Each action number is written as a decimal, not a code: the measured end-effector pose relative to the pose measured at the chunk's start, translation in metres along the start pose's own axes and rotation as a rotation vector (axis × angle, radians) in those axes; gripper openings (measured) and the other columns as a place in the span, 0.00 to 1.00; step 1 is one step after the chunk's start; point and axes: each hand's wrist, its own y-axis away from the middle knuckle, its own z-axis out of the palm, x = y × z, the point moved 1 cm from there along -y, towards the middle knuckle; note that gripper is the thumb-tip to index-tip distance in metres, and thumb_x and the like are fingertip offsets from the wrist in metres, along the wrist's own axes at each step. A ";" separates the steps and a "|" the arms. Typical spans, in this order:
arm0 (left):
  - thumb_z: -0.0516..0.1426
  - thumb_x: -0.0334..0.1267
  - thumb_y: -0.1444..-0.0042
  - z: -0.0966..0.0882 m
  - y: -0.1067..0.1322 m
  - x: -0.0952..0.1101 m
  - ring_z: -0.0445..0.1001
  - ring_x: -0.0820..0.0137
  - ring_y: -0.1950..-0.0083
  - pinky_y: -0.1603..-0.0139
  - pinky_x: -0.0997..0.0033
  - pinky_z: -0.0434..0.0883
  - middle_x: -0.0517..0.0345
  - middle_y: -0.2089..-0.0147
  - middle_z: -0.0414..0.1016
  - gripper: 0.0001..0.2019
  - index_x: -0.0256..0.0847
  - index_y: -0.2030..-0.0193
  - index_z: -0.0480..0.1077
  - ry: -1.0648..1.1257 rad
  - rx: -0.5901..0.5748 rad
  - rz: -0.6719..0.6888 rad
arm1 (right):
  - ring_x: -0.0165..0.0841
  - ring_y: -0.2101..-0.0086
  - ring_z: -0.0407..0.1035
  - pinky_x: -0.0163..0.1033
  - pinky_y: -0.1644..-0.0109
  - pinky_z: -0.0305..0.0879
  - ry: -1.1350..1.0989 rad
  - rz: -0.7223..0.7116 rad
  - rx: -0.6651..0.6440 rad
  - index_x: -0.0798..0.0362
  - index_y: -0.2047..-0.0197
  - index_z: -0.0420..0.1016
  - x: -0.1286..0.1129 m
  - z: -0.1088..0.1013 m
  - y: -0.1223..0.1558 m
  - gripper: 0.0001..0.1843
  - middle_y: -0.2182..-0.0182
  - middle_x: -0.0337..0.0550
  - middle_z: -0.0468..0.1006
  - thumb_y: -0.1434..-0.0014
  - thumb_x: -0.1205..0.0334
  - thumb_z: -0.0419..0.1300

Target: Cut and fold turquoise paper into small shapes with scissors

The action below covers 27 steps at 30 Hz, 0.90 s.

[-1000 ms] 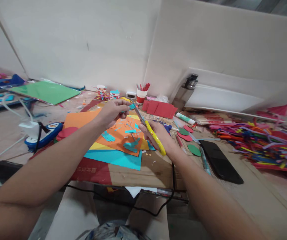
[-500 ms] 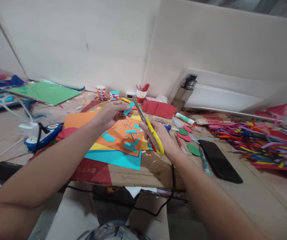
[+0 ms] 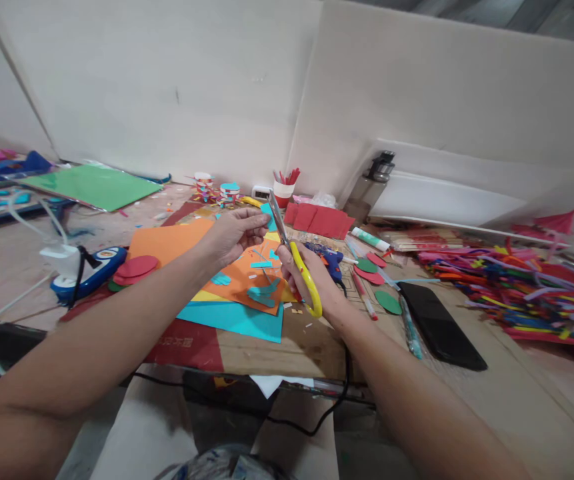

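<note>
My left hand (image 3: 241, 233) pinches a small piece of turquoise paper (image 3: 268, 215) between thumb and fingertips. In my right hand (image 3: 305, 272) is a pair of yellow-handled scissors (image 3: 307, 277), the blades pointing up and away from me beside the paper's right edge. Whether the blades are closed on the paper I cannot tell. Below both hands lie turquoise scraps (image 3: 264, 291) on an orange sheet (image 3: 239, 288), with a larger turquoise sheet (image 3: 237, 321) underneath toward me.
A blue glue gun (image 3: 333, 262), green and red paper circles (image 3: 387, 302) and a black phone (image 3: 439, 323) are to the right. Further right is a heap of pipe cleaners (image 3: 521, 287). A blue power strip (image 3: 87, 273) stands left. At the back are a red-and-white cup (image 3: 283, 194) and a bottle (image 3: 367, 190).
My left hand has moved right, bringing the turquoise paper up to the scissor blades. The paper now stands more upright. My right hand has shifted slightly left with the scissors.
</note>
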 end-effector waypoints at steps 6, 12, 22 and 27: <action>0.66 0.30 0.53 0.002 0.000 0.000 0.70 0.79 0.77 0.73 0.79 0.67 0.61 0.78 0.71 0.08 0.34 0.71 0.70 -0.020 0.004 -0.007 | 0.27 0.80 0.62 0.33 0.77 0.59 -0.053 0.037 -0.013 0.51 0.65 0.64 0.001 0.002 0.002 0.23 0.78 0.35 0.67 0.39 0.38 0.52; 0.67 0.30 0.54 0.001 0.000 0.000 0.70 0.79 0.76 0.72 0.78 0.67 0.62 0.78 0.71 0.09 0.34 0.72 0.70 -0.022 0.000 0.009 | 0.27 0.80 0.62 0.33 0.76 0.60 -0.078 0.045 -0.025 0.50 0.66 0.63 0.001 0.003 0.002 0.23 0.79 0.34 0.67 0.39 0.38 0.53; 0.67 0.31 0.55 0.001 0.002 0.001 0.70 0.80 0.77 0.73 0.79 0.67 0.62 0.78 0.71 0.09 0.34 0.73 0.70 -0.013 -0.006 0.008 | 0.26 0.81 0.60 0.32 0.78 0.56 -0.016 0.042 -0.001 0.51 0.68 0.64 0.005 0.003 0.002 0.22 0.80 0.35 0.66 0.39 0.39 0.53; 0.66 0.30 0.54 0.001 0.002 0.001 0.70 0.79 0.77 0.73 0.79 0.67 0.61 0.78 0.71 0.09 0.34 0.74 0.69 -0.028 -0.001 0.009 | 0.26 0.81 0.60 0.31 0.78 0.54 0.022 0.035 0.022 0.52 0.68 0.65 0.002 0.002 0.003 0.24 0.80 0.35 0.67 0.39 0.38 0.52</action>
